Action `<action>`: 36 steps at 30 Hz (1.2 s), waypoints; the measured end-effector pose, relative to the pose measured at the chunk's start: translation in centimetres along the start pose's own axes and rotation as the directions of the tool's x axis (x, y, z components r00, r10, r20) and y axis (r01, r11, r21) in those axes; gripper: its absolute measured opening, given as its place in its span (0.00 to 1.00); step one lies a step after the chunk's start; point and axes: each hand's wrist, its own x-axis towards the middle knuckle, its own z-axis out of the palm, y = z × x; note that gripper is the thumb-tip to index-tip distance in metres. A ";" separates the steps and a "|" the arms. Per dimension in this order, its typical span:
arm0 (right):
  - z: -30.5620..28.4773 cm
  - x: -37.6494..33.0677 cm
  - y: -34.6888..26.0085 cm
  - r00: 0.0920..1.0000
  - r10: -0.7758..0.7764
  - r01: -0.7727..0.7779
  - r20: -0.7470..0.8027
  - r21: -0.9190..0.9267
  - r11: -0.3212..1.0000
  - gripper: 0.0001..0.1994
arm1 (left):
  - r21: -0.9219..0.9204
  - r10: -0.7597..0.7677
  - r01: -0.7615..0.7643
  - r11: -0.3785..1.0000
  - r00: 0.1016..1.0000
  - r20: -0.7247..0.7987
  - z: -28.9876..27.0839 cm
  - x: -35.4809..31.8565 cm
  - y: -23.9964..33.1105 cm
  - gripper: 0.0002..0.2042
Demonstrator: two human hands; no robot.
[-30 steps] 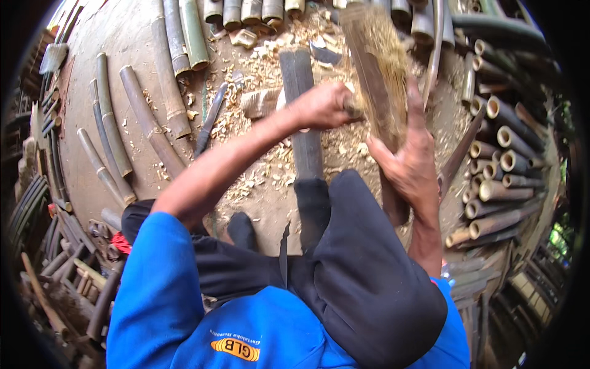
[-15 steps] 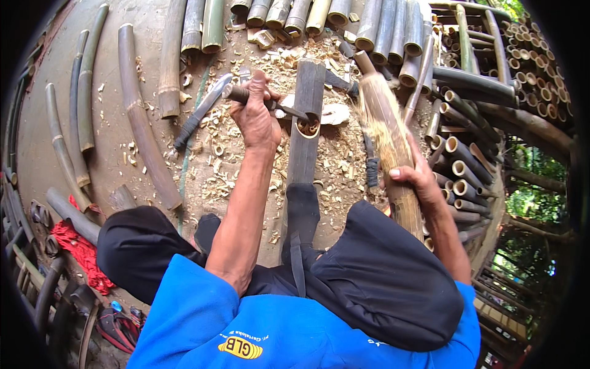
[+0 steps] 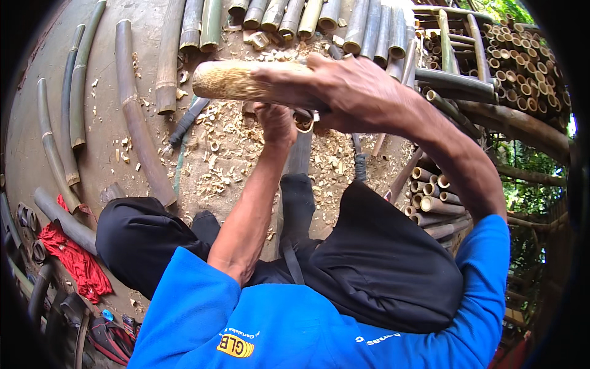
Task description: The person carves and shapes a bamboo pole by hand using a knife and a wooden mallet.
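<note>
My right hand (image 3: 350, 92) is raised and grips a pale, rough wooden club (image 3: 236, 80), held level across the view. Just beneath it my left hand (image 3: 276, 123) is closed around a short bamboo piece (image 3: 304, 121), whose ring-shaped end shows beside my fingers. The piece rests on top of a dark wooden block (image 3: 301, 157) standing between my knees. Whether my left hand also holds a blade is hidden by the fingers. Pale shavings (image 3: 227, 147) cover the ground around the block.
Long curved bamboo culms (image 3: 138, 123) lie on the ground at left, with more (image 3: 295, 15) lined up along the top. Cut bamboo tubes (image 3: 430, 203) are stacked at right. A dark-handled tool (image 3: 187, 120) lies among the shavings. A red cloth (image 3: 77, 261) lies at lower left.
My right hand has swung the club from upright at the right to level above my left hand. My left hand stays at the block top.
</note>
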 end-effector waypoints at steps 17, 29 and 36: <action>-3.7 -4.4 -2.0 0.814 -0.101 0.246 -0.572 0.181 0.952 0.43 | 0.274 0.020 -0.038 0.961 0.998 0.067 2.2 -2.0 0.4 0.03; 4.5 -11.6 4.6 0.864 0.453 -0.210 -0.219 0.662 0.719 0.52 | 0.522 0.112 -0.159 0.838 0.986 0.119 2.9 -5.0 3.1 0.07; 7.9 -15.2 4.1 0.827 0.518 -0.194 -0.217 0.755 0.627 0.54 | 0.496 -0.006 -0.140 0.857 0.960 0.281 2.0 -3.8 4.5 0.10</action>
